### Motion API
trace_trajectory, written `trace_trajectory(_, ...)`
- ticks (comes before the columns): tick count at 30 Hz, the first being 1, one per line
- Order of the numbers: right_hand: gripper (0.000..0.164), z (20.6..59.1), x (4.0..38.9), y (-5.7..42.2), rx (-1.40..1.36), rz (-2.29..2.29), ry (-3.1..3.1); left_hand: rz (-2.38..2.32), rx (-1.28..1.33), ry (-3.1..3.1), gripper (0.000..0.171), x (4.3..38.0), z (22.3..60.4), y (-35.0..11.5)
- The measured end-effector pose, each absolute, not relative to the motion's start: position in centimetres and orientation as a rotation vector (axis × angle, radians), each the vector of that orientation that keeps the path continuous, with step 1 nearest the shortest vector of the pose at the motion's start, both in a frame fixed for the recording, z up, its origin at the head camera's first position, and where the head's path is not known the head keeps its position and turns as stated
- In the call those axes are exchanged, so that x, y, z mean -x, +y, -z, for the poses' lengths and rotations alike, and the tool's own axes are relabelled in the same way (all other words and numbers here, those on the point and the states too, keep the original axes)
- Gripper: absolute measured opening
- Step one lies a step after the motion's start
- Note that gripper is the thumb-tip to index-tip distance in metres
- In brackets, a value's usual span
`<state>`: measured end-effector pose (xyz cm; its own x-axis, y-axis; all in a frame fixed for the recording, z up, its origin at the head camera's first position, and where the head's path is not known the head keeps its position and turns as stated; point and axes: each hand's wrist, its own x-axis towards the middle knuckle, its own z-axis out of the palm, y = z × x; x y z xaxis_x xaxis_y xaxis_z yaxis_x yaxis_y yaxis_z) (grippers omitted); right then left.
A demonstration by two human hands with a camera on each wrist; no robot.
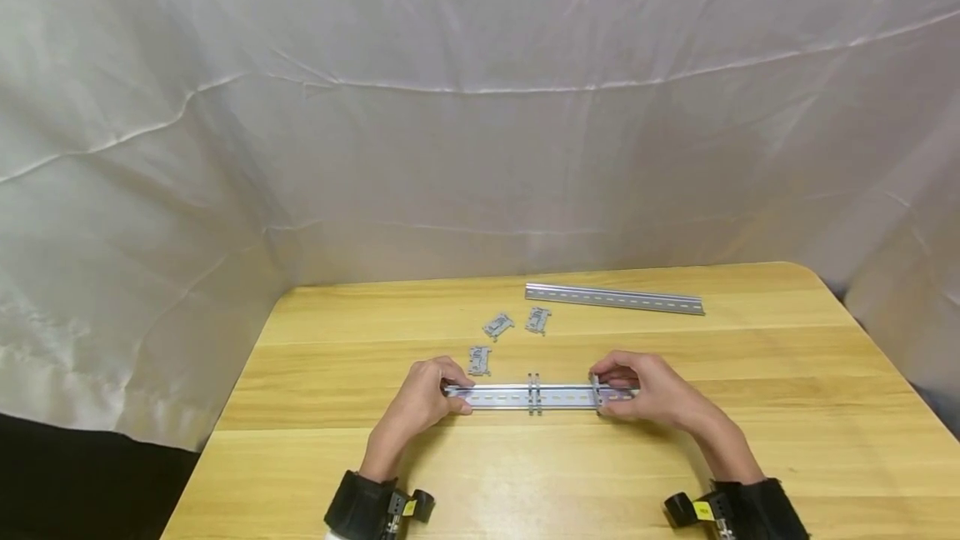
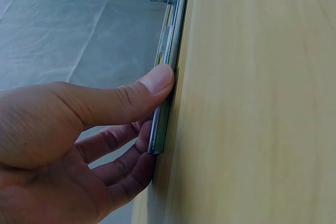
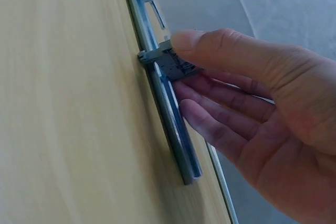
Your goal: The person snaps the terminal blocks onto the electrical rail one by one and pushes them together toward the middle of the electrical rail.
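**Left hand (image 1: pixel 423 394) and right hand (image 1: pixel 652 386) at one slotted rail (image 1: pixel 495 397)**

Left fingers: curled, parted from the thumb only by the breadth of the rail. They pinched its left end, thumb along the near edge, fingertips on the far side.

Right fingers: bent, parted from the thumb by about the length of a grey block (image 1: pixel 596 391), which they held between them. The block stood on edge across the rail, toward its right end. From where I stood I could not tell whether it was fully seated.

The rail lay crosswise in front of the person, two more upright grey blocks (image 1: pixel 531 394) side by side near its middle.

Worktop (image 1: pixel 525 473): pale wood grain, far right corner rounded. Beyond the rail lay three loose grey blocks (image 1: pixel 479 360), one near the left fingers, two farther back. A second slotted rail (image 1: pixel 615 298) lay behind them, to the right, slightly aslant.

Room: pale, creased cloth (image 1: pixel 450 148) hung behind the worktop and at both sides. Black cuffs (image 1: pixel 360 507) with small cameras (image 1: pixel 423 506) circled both wrists.
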<state>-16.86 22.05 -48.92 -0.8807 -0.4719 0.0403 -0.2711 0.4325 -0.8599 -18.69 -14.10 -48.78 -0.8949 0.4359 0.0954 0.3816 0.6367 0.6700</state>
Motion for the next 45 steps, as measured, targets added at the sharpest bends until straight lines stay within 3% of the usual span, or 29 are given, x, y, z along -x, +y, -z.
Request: trace_trajectory(45,0.048,50.1,17.0,16.2,0.698,1.425,2.617,-1.101,-0.664,2.771,0.029,18.7,48.9,-14.1)
